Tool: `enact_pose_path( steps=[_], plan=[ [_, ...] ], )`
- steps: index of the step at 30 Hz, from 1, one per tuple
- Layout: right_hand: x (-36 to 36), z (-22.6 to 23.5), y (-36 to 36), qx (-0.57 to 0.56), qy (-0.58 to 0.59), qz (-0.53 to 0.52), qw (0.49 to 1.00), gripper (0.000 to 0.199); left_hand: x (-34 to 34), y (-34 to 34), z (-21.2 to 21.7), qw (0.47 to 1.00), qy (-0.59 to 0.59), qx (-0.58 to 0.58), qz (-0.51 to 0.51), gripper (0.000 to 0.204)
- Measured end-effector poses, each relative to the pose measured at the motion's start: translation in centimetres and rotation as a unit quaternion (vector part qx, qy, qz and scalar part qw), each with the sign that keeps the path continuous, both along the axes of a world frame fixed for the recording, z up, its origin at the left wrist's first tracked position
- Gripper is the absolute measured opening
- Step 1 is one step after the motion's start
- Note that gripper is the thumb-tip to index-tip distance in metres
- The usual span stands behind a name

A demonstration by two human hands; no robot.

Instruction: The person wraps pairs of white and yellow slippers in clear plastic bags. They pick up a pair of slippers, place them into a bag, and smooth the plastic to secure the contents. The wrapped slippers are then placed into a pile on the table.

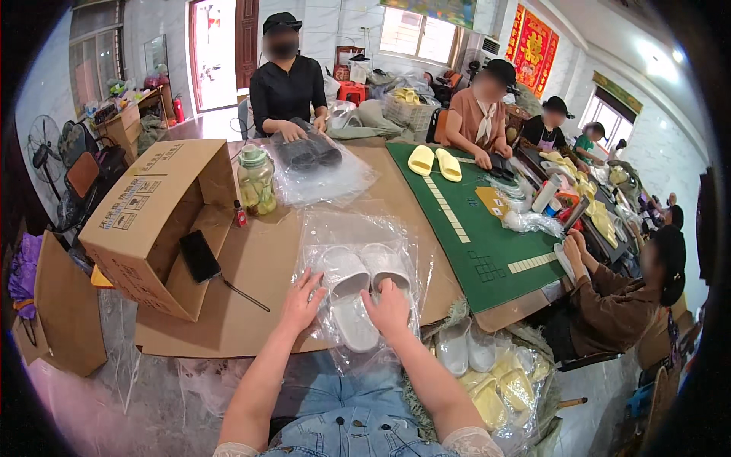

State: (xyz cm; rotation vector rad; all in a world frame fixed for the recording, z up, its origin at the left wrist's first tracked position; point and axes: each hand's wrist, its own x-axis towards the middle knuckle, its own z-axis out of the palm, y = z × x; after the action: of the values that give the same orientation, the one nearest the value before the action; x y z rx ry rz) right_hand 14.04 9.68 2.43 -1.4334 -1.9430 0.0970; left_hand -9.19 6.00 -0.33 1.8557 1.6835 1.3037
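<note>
So the bench [251, 266] is a big brown cardboard-topped surface, with an open cardboard box [152, 221] off at 9 o'clock from the hands and a green mat [472, 228] at 2 o'clock. Dead centre near the front edge lies a clear plastic bag [346, 251] with a pair of white slippers [358, 286] on it, long axis running 12 to 6, toes pointing away. Left hand [303, 303] rests flat at the pair's 9 o'clock side, fingers spread, grip loose, not closed on anything. Right hand [388, 308] presses down on the slippers' near end, also open-palmed. Both are about equally close. Open room is mostly toward 10 o'clock; a black phone [199, 256] sits there on the box flap.
</note>
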Motion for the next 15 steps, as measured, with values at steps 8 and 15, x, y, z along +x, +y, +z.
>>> enact_pose_path(
  steps=[8, 15],
  plan=[
    [0.21, 0.49, -0.58, -0.059, 0.059, -0.004, 0.997, 0.039, -0.18, 0.00, 0.39, 1.000, -0.007, -0.001, -0.007, 0.046],
    [0.46, -0.13, -0.29, -0.049, 0.064, -0.003, 0.997, 0.039, -0.09, -0.03, 0.50, 1.000, -0.001, -0.023, -0.001, 0.046]
  ],
)
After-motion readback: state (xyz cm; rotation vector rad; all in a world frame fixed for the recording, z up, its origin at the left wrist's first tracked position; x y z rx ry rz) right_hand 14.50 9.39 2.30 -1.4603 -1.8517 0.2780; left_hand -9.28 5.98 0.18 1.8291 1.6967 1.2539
